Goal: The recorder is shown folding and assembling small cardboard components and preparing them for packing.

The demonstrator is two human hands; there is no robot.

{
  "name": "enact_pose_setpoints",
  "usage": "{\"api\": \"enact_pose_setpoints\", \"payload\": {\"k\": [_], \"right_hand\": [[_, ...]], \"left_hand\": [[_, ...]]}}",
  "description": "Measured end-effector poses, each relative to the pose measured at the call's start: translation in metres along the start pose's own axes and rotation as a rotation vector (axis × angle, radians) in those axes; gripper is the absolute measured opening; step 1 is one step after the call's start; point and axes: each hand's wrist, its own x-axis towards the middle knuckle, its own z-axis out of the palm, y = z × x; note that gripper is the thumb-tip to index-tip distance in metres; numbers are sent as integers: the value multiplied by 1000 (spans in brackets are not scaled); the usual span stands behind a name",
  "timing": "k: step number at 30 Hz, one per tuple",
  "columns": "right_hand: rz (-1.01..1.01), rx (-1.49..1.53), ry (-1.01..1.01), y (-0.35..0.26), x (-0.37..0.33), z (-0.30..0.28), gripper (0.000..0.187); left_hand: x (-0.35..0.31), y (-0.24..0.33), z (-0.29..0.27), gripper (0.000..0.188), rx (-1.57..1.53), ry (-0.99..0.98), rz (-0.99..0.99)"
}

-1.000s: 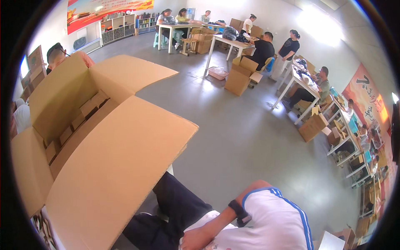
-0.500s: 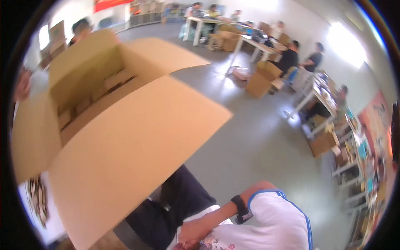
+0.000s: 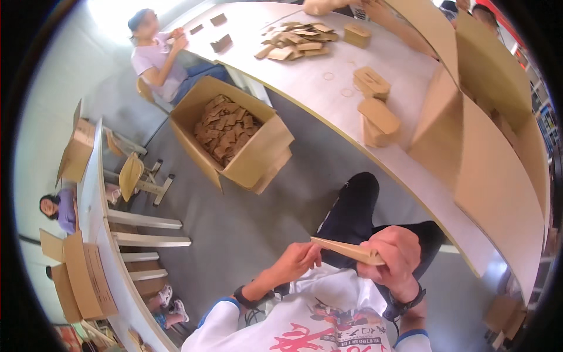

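Over my lap, my left hand (image 3: 297, 261) pinches the pointed left end of a thin, folded brown cardboard piece (image 3: 346, 249). My right hand (image 3: 394, 253) is wrapped round its other end, fingers closed. Beyond my knees stands a white table (image 3: 316, 88). Stacked bundles of similar brown pieces (image 3: 380, 122) lie near its edge, with another bundle (image 3: 371, 82) just behind. Thin rubber bands (image 3: 328, 76) lie beside them. Farther back spreads a loose heap of brown cardboard pieces (image 3: 296, 41).
A large open carton (image 3: 258, 155) filled with brown pieces stands on the floor at left of centre. Another open carton (image 3: 492, 170) is on the table at right. Across the table sits a person (image 3: 161, 61); someone's arm (image 3: 399, 26) reaches in at the top. A second table (image 3: 105, 246) runs along the left.
The view has swung left from the room and the carton to the table and my lap. Both my hands and the cardboard piece now show; before, only one forearm and hand showed clearly.
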Motion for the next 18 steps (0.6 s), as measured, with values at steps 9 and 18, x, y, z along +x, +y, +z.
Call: {"api": "enact_pose_setpoints", "payload": {"k": [9,18], "right_hand": [[-312,113,366,8,109,73,42],[197,-116,-611,77,70,176,25]], "left_hand": [[-2,7,7,35,-52,59,-52],[-2,4,-14,34,-88,96,-148]]}}
